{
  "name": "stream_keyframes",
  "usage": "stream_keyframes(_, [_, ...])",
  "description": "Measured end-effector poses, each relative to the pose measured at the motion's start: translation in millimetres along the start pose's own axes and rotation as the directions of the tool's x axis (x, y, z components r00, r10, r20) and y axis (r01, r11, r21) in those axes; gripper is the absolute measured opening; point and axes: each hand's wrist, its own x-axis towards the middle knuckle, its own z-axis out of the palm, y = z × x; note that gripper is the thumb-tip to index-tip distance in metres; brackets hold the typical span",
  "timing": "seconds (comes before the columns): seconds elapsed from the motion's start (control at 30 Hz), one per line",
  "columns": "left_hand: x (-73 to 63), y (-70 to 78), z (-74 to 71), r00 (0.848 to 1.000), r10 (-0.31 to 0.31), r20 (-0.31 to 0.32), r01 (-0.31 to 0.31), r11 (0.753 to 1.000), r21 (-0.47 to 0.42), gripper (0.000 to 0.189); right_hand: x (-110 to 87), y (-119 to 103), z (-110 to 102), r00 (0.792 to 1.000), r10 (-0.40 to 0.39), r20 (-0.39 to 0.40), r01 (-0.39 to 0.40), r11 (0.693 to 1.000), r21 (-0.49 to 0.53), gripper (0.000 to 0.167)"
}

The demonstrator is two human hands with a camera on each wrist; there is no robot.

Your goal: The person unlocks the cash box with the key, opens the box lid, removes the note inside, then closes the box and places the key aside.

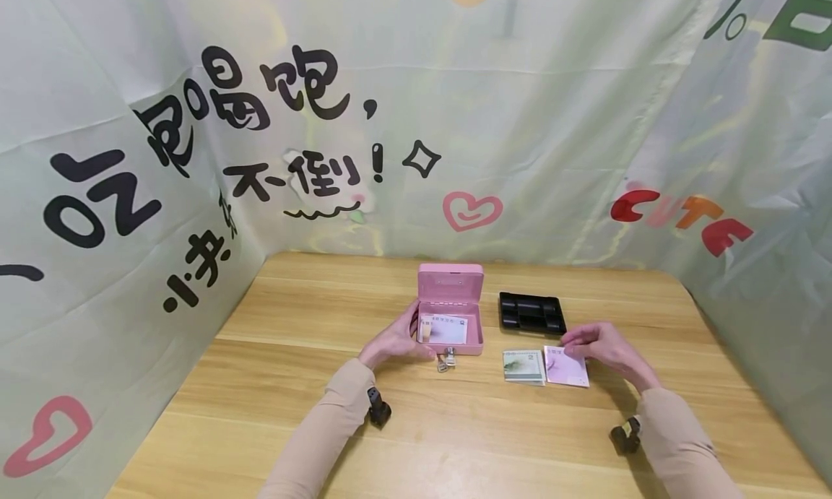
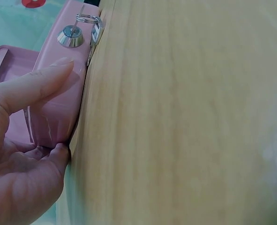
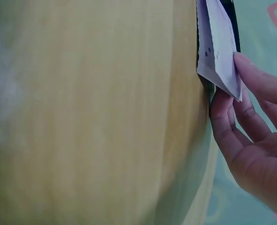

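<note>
On my feed I see a cloth-walled booth (image 1: 403,235): pale sheeting (image 1: 552,123), printed with black lettering (image 1: 321,174) and pink hearts (image 1: 470,216), closes in a wood-grain tabletop (image 1: 455,427) at left, back and right (what building it stands in, I cannot tell).

Wdn tbl (image 1: 481,441), bkgd cloth (image 1: 552,138) w/ hearts (image 1: 472,212)

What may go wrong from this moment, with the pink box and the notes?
The pink note is folded with its halves apart, so part might slip from the right hand. The lid stands open and might drop over the note inside if the left hand jolts the pink box. The key hanging at the lock, near the left hand, could get caught.
</note>
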Motion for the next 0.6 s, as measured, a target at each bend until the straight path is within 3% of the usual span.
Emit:
stream_keyframes(0.3, [-0.9,1.4,0.1,1.000,0.004,0.012,-0.003,1.000,-0.014,0.127,0.5,0.4,1.5,1.000,-0.026,-0.012,0.025,0.997,-0.067,0.029])
stream_keyframes(0.6, [0.4,0.0,-0.4,1.000,0.014,0.011,-0.013,1.000,-0.011,0.127,1.7,3.2,1.8,0.998,-0.060,-0.014,0.059,0.996,-0.067,0.027])
